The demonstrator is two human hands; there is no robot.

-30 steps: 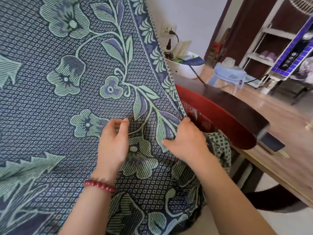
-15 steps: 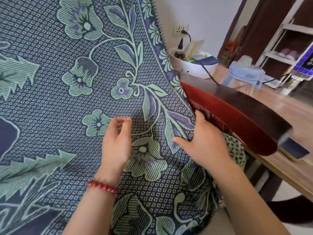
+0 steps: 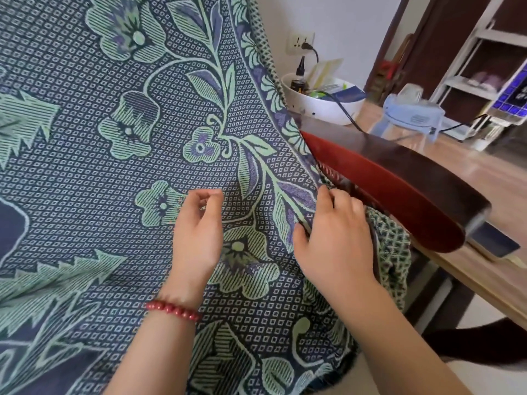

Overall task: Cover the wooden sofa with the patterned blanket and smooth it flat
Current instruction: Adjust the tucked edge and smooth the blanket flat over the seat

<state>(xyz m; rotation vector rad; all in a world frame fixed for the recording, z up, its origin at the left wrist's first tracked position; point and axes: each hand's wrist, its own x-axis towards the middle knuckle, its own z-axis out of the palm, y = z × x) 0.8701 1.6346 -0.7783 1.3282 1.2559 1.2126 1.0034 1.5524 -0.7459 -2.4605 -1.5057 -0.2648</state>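
Observation:
The patterned blanket (image 3: 114, 166), dark blue with green flowers and leaves, covers the sofa seat and back and fills the left of the view. The sofa's red-brown wooden armrest (image 3: 399, 189) sticks out bare on the right. My right hand (image 3: 333, 240) grips the blanket's right edge beside the armrest, thumb on top and fingers tucked over the border. My left hand (image 3: 196, 232), with a red bead bracelet on its wrist, hovers just over the fabric with loosely curled fingers and holds nothing. Bunched blanket hangs below the armrest.
A wooden side table (image 3: 484, 283) stands right of the armrest, carrying a white bowl (image 3: 322, 109) of bottles and a dark flat object (image 3: 496, 243). A cord runs from a wall socket (image 3: 302, 42). Behind are a blue plastic stool (image 3: 410, 118) and a white shelf (image 3: 470, 84).
My right hand slid right along the blanket's edge toward the armrest. My left hand's fingers lifted off the fabric and curled.

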